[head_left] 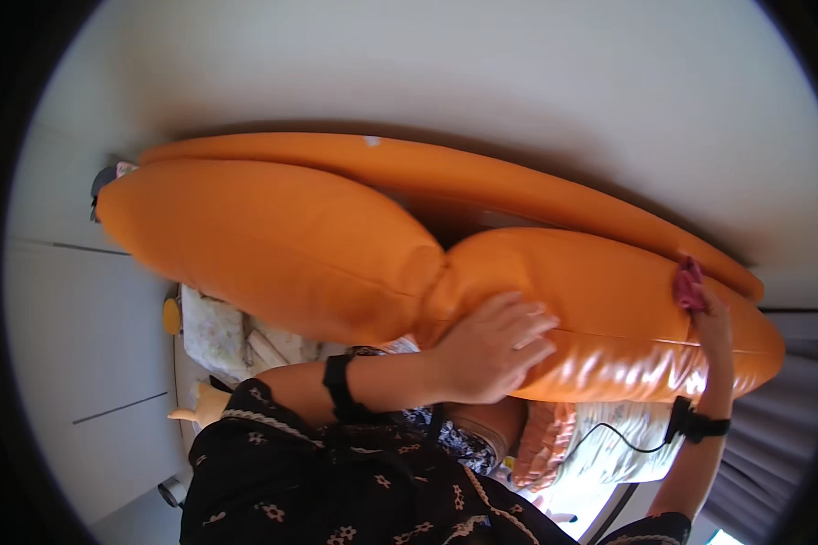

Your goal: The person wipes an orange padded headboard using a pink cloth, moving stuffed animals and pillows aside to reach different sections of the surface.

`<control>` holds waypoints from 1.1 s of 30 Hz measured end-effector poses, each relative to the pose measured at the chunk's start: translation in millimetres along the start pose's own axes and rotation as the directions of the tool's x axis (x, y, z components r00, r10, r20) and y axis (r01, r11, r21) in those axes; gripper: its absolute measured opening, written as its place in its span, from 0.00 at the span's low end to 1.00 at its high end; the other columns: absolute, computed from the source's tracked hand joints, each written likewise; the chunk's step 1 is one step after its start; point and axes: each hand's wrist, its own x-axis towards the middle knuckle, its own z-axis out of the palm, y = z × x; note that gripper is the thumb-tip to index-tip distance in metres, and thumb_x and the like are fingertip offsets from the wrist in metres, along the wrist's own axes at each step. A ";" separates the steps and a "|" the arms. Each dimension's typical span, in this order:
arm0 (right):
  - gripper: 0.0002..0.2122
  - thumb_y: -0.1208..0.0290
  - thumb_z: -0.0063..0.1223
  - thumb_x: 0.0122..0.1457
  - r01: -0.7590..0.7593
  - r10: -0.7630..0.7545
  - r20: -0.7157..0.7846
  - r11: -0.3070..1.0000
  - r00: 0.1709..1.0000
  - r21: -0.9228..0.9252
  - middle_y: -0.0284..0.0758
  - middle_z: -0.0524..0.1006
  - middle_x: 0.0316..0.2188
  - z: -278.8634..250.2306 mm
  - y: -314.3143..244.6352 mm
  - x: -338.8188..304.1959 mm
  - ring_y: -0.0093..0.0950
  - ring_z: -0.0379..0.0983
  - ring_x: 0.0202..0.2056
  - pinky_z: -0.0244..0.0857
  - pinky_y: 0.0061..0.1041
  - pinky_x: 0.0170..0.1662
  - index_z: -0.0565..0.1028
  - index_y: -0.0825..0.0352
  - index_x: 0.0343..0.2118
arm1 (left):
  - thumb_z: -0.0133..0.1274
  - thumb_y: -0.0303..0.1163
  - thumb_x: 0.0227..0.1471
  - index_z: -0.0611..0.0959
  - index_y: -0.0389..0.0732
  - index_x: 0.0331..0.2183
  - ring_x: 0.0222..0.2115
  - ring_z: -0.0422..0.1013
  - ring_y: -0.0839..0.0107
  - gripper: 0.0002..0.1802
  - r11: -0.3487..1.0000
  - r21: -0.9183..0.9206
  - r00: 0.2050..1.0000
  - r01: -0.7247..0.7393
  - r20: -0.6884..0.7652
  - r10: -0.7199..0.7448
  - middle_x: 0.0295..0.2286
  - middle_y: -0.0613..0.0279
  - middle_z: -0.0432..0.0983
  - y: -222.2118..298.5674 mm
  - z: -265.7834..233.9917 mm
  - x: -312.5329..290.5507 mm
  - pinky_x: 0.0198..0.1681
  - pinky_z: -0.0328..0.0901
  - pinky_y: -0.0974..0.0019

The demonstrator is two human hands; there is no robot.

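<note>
Two plump, shiny orange cushions stand side by side: a left cushion (264, 236) and a right cushion (591, 282), with an orange backrest edge (491, 173) behind them. My left hand (495, 350) lies on the lower left part of the right cushion, fingers spread and nothing held. Near that cushion's right end, my right hand (716, 318) grips a bunched dark pink cloth (689, 286) against the orange surface. Part of the cloth is hidden by the fingers. A black band sits on each wrist, with a thin cable at the right one.
A pale wall (518, 82) rises behind the backrest. White cabinet doors (91, 327) stand at the left, near a folded floral cloth bundle (214, 336). Grey curtains (763, 436) hang at the right. Below the right cushion lies light patterned bedding (623, 445).
</note>
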 end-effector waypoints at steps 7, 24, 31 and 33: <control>0.14 0.83 0.45 0.54 0.337 -0.358 0.079 0.919 0.930 0.203 0.34 0.75 0.35 128.7 -220.9 -66.0 0.22 0.70 0.38 0.63 0.19 0.42 0.73 0.69 0.45 | 0.56 0.29 0.40 0.76 0.43 0.39 0.49 0.64 0.58 0.19 0.997 0.064 0.976 -0.046 -0.208 0.059 0.43 0.58 0.68 -14.7 -128.8 -49.4 0.56 0.47 0.40; 0.09 0.74 0.38 0.54 0.236 -0.269 -0.037 0.895 0.962 -0.380 0.45 0.76 0.37 331.8 -534.2 -78.6 0.43 0.73 0.41 0.65 0.41 0.43 0.68 0.62 0.39 | 0.42 0.46 0.54 0.63 0.45 0.57 0.59 0.48 0.53 0.31 0.090 0.330 0.341 0.940 -0.886 -0.313 0.58 0.49 0.52 -253.4 -325.2 -428.1 0.57 0.39 0.39; 0.13 0.72 0.37 0.55 0.372 -0.368 0.074 0.879 0.927 -0.297 0.47 0.75 0.38 421.1 -660.0 -71.8 0.44 0.72 0.41 0.65 0.43 0.43 0.69 0.59 0.44 | 0.31 0.43 0.57 0.61 0.40 0.58 0.61 0.43 0.55 0.30 0.345 0.278 0.356 0.897 -0.915 -0.190 0.60 0.51 0.48 -290.8 -301.0 -439.0 0.59 0.29 0.42; 0.11 0.71 0.38 0.56 0.474 -0.467 0.089 0.848 0.880 -0.238 0.44 0.75 0.38 448.8 -696.6 -72.1 0.43 0.73 0.41 0.65 0.42 0.43 0.69 0.60 0.41 | 0.30 0.43 0.57 0.60 0.40 0.58 0.62 0.42 0.55 0.30 0.372 0.278 0.361 0.885 -0.916 -0.174 0.60 0.51 0.48 -301.5 -298.5 -434.2 0.59 0.26 0.42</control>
